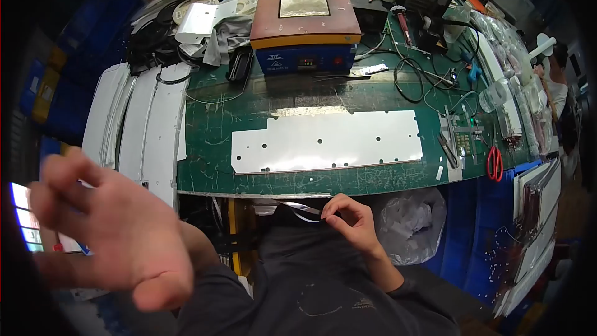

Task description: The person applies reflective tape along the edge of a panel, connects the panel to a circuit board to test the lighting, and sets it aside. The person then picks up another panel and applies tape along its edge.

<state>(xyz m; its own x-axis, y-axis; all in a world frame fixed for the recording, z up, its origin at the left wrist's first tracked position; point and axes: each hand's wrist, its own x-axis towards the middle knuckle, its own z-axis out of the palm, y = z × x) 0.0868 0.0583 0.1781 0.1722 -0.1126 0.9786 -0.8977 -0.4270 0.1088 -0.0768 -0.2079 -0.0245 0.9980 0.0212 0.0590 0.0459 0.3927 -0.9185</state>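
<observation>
My left hand [118,230] is raised close to the camera at the left, palm showing and fingers apart, with nothing in it. Below the bench's front edge, in front of my dark shirt, my right hand [356,223] has its thumb and fingertips pinched together. A thin, curved white strip [303,214] runs leftward from those fingertips; its exact kind does not show. Beyond both hands, a long white board [326,142] with several round holes and small edge notches lies flat on the green work mat [211,112]. Neither hand touches the board.
At the back stands a blue heating plate [305,31] with a brown top. White panels [143,124] are stacked at the left. Tweezers [448,150], red-handled scissors [494,163] and cables [410,81] lie at the right. A plastic-lined bin [411,227] sits below the edge.
</observation>
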